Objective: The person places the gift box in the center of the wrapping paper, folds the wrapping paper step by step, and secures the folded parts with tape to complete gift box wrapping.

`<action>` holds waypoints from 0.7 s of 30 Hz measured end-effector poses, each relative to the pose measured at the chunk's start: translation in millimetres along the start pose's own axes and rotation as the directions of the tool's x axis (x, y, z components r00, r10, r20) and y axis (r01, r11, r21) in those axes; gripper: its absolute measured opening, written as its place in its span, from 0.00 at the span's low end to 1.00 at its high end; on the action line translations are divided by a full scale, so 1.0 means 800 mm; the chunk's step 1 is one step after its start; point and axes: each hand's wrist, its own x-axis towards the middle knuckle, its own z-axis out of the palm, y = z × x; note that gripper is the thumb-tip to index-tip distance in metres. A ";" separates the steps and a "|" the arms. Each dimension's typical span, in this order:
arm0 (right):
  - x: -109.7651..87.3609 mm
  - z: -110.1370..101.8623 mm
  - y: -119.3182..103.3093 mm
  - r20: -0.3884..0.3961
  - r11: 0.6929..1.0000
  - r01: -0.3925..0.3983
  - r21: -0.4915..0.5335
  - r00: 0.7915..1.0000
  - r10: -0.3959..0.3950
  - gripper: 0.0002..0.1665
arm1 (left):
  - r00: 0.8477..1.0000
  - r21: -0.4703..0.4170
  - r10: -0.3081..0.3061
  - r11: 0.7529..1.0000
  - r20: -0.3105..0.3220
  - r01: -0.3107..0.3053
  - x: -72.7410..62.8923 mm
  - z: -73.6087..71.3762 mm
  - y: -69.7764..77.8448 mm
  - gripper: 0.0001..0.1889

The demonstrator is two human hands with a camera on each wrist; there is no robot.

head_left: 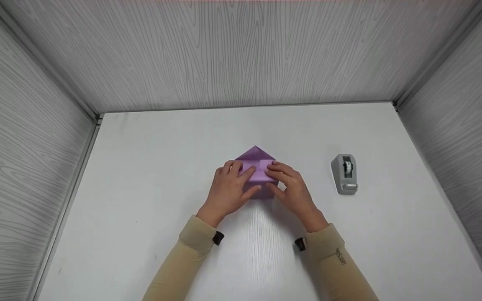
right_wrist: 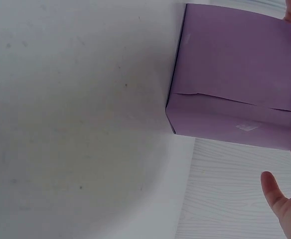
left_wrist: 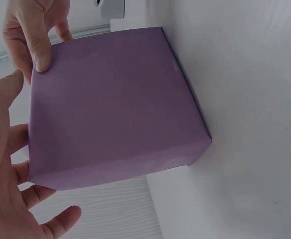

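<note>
A box wrapped in purple paper [head_left: 262, 191] stands near the middle of the white table. At its far end a pointed paper flap [head_left: 255, 153] sticks out, and lighter folded paper shows on top. My left hand [head_left: 227, 190] rests fairly straight fingers across the top from the left. On the right side, my right hand [head_left: 294, 193] grips the top edge, its thumb on the near face in the left wrist view. The smooth near face [left_wrist: 115, 104] fills much of that view. In the right wrist view, a paper seam runs along the box [right_wrist: 235, 64]. Both palms are partly hidden.
A grey tape dispenser [head_left: 344, 174] stands on the table to the right of the box. Grey wood-grain panels [head_left: 241, 54] rise behind the table and on both sides. The white tabletop [head_left: 153, 167] extends around the box.
</note>
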 end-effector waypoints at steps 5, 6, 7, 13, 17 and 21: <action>-0.001 0.000 0.002 0.008 1.000 -0.003 0.000 1.000 0.003 0.19 | 0.999 0.035 -0.035 0.999 0.036 0.034 0.006 0.001 0.006 0.29; -0.001 0.000 0.002 0.012 1.000 -0.005 0.002 1.000 0.005 0.19 | 0.998 0.040 -0.040 0.998 0.042 0.038 0.007 0.001 0.006 0.29; -0.001 0.000 0.002 0.014 1.000 -0.005 0.001 1.000 0.005 0.19 | 0.998 0.044 -0.045 0.998 0.048 0.043 0.008 0.000 0.007 0.28; -0.001 0.001 0.001 0.012 1.000 -0.007 -0.006 1.000 0.007 0.19 | 0.999 -0.027 -0.041 0.999 -0.007 0.041 0.010 -0.002 0.003 0.23; -0.002 0.001 0.002 0.017 1.000 -0.009 -0.003 1.000 0.009 0.20 | 0.980 -0.207 -0.062 0.978 -0.190 0.022 0.011 -0.003 -0.008 0.11; -0.002 0.000 0.002 0.015 1.000 -0.022 0.001 1.000 0.022 0.20 | 0.944 -0.352 -0.150 0.935 -0.294 0.039 0.017 -0.005 -0.022 0.04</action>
